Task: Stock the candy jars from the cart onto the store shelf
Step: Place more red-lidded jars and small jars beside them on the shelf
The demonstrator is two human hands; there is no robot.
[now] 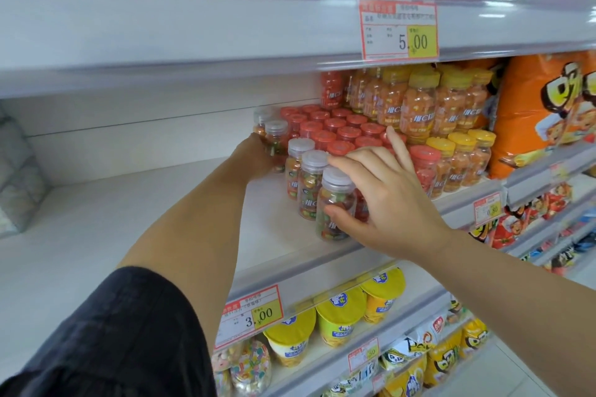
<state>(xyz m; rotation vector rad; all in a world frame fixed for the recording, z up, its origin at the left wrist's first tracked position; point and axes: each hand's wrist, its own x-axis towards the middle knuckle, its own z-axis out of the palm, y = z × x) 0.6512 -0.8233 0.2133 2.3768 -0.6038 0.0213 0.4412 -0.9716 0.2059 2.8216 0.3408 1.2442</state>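
Note:
Several clear-lidded candy jars with mixed-colour sweets stand in a row on the white shelf (129, 219). My right hand (383, 203) grips the frontmost jar (332, 203) near the shelf's front edge, thumb low on its side and fingers over its lid. Farther back, my left hand (254, 155) reaches in and holds a clear-lidded jar (276, 142) at the rear of the row; another such jar (263, 121) stands behind it. Two more (311, 184) stand between the hands. The cart is out of view.
Red-lidded jars (338, 132) fill the shelf right of the row, with yellow-lidded orange jars (458, 158) beyond and stacked above. Orange snack bags (545, 113) stand at the far right. Yellow cups (338, 316) sit on the shelf below. The upper shelf edge (193, 32) hangs overhead.

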